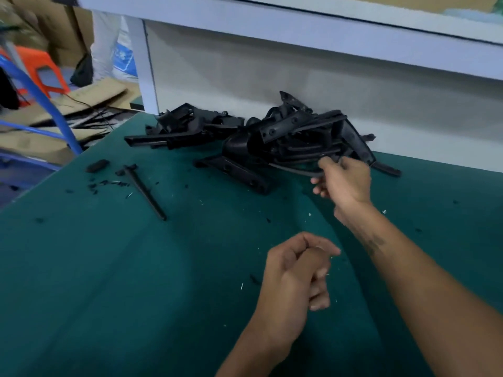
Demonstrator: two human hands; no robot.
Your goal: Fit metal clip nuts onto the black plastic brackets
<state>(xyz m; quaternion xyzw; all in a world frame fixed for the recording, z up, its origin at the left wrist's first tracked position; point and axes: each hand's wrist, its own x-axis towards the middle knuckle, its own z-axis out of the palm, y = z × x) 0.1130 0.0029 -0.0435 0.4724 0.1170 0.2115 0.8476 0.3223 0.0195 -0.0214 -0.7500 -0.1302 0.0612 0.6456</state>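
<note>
Nearest the worker, low over the green mat (136, 281), the left hand (294, 276) hovers with its fingers curled in towards the palm. Whether something small, a clip nut perhaps, sits pinched between thumb and fingertips I cannot tell; nothing metallic shows there. Pale flecks and slivers are scattered across the mat around it.

A little further out, the right hand (343, 180) has reached to the front edge of the pile of black plastic brackets (285, 137), and its thumb and fingers are closed round a thin curved black piece (299, 170) at the pile's near side, as if to draw it free. To the left, well apart from the pile, lie a lone black rod-like part (145, 193), a small black block (97, 165) and some black crumbs.

Beyond, the pile rests against the white panel (272, 77) below a shelf edge. Off the mat's far left corner are flattened cardboard (81, 99), a blue metal frame (54, 110) and an orange stool (46, 74).

As for progress, I'd judge this to be the picking-up stage of one cycle. I can see no clip nuts anywhere on the mat, and no bracket set aside that plainly wears one. The heap looks unsorted, so most of the fitting appears to be left to do.
</note>
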